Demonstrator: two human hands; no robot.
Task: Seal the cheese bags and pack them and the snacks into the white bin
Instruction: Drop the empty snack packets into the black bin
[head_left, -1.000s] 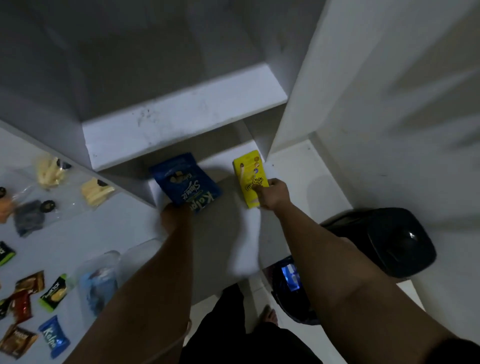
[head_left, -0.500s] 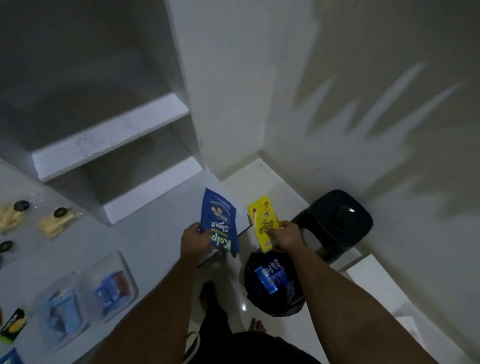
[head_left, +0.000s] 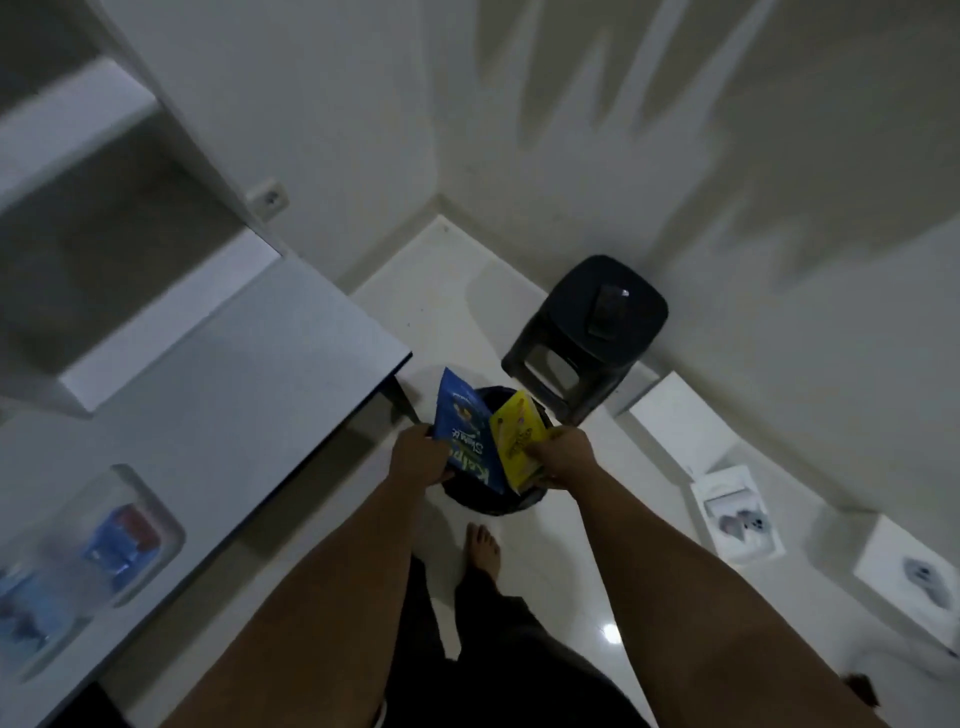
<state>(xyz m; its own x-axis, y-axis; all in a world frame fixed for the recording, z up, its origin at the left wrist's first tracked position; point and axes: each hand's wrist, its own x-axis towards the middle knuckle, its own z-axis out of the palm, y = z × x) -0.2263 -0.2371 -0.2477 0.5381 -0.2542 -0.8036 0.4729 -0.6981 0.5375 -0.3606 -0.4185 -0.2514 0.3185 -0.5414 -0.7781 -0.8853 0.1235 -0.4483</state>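
My left hand (head_left: 418, 457) grips a blue snack packet (head_left: 465, 436) by its lower edge. My right hand (head_left: 563, 457) pinches a yellow snack packet (head_left: 517, 434). Both packets are held upright, side by side and overlapping, over a black bag-lined bin (head_left: 488, 499) that stands on the floor just past the table's corner. A clear plastic container (head_left: 124, 535) with blue and red wrapped snacks lies on the white table (head_left: 218, 415) at the lower left. No white bin is in view.
A black plastic stool (head_left: 597, 332) with a dark phone on it stands behind the bin. White boxes (head_left: 737, 512) lie on the floor to the right. Shelving (head_left: 78, 208) rises at the left. My bare foot (head_left: 483, 551) is on the tiled floor.
Both hands lifted the blue and yellow packets off the shelf, carried them right past the table edge, and now hold them over the black bin. The view swung right.
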